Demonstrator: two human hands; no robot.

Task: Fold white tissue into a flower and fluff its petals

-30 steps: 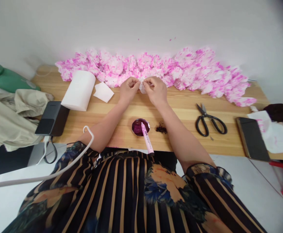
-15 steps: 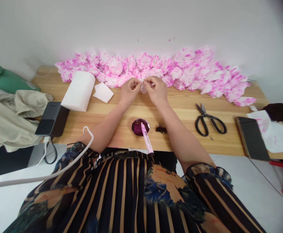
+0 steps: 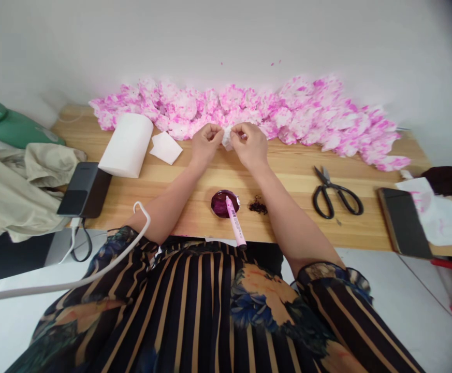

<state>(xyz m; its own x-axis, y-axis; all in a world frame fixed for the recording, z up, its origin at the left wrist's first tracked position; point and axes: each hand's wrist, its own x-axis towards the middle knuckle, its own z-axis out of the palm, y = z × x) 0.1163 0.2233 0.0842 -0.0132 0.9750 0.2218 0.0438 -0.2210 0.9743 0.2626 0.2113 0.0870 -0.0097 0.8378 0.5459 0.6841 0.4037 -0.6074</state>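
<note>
Between my two hands, over the middle of the table, is a small crumpled piece of white tissue paper. My left hand pinches its left side with thumb and forefinger. On the other side my right hand pinches it as well. Just behind the hands lies a long heap of pink-and-white tissue flowers. Nearer to me stands a small dish of dark purple dye, with a pink marker resting across its rim. Dark thin bits lie in a little pile beside the dish.
To the left are a white paper roll, folded white sheets, a black power bank, cloth and a green bottle. Black-handled scissors and a phone lie to the right. A white cable crosses my left arm.
My left hand has shifted slightly left, and more of the white tissue shows between the fingers. Everything on the table stays where it was.
</note>
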